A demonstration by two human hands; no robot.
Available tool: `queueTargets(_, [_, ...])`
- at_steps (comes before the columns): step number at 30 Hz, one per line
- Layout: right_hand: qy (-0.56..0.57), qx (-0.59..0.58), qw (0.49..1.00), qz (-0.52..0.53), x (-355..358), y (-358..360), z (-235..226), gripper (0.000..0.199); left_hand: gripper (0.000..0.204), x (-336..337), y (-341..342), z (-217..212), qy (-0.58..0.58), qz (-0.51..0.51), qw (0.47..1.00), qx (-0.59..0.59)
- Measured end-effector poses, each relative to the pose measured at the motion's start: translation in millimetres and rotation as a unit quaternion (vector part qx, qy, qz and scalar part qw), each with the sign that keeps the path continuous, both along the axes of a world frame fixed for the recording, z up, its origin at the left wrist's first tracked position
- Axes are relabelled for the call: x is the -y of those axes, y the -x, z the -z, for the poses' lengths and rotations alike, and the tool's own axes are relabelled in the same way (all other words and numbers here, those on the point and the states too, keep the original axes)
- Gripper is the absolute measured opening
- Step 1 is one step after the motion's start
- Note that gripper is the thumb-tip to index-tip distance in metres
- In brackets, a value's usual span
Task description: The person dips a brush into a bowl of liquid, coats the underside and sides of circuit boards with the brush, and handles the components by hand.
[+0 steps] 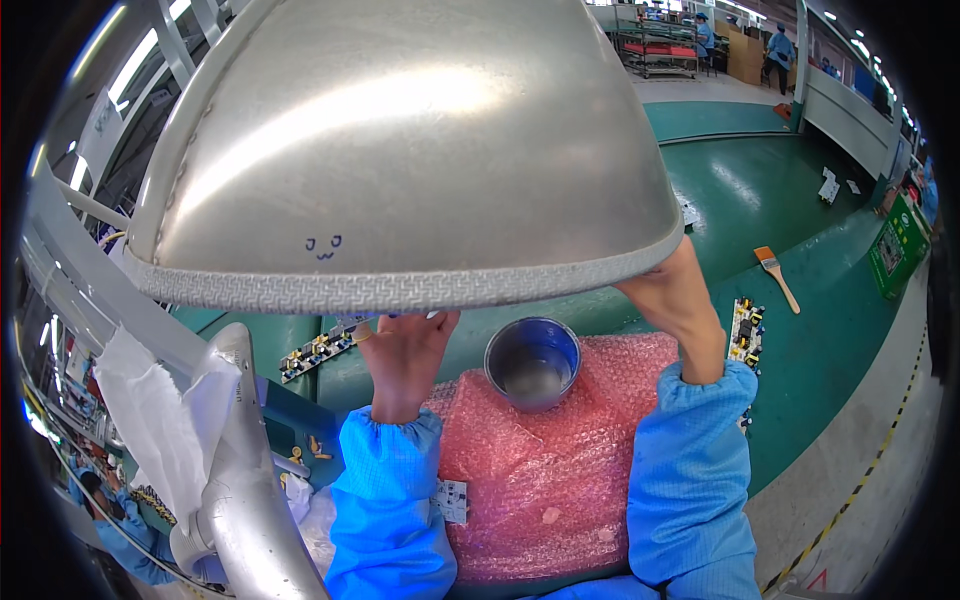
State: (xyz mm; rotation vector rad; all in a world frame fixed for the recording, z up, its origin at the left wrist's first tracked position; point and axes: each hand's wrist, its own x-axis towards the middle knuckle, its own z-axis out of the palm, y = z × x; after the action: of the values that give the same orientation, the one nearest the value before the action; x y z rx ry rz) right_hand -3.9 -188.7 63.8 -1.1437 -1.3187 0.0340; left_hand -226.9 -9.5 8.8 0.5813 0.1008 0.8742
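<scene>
A large metal hood (420,190) with a textured rim spans the upper view and covers much of both hands. My left hand (405,355) reaches under its rim. Its fingers are mostly hidden, so their grip does not show. Close by on its left lies a narrow circuit board (318,355) with yellow and black components. My right hand (672,290) goes behind the hood's right edge, its fingers out of sight. Between my forearms a dark blue round cup (533,364) stands on pink bubble wrap (540,480). A small white circuit board (452,501) sits beside my left sleeve.
On the green bench (740,220) to the right are a wooden-handled brush (777,280) and another populated board (746,332). A metal duct arm (240,470) with white cloth (165,420) rises at left. A green box (900,245) stands far right; other people work beyond.
</scene>
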Motion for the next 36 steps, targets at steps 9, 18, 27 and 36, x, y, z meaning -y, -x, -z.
queueTargets(9, [-0.034,0.058,0.994,0.082,-8,3,6,0.027,0.070,4,2,0,-0.009,0.019,1.000,-0.019])
queueTargets(18, [-0.060,0.063,0.992,0.094,-12,17,2,0.026,0.059,6,1,1,0.010,0.034,0.999,0.009])
queueTargets(27, [-0.076,0.047,0.992,0.085,-17,22,5,0.027,0.055,11,-4,-3,0.004,0.067,0.997,0.030])
queueTargets(36, [-0.111,0.032,0.992,0.042,-16,24,1,0.025,0.053,-1,0,5,-0.037,0.063,0.997,0.028])
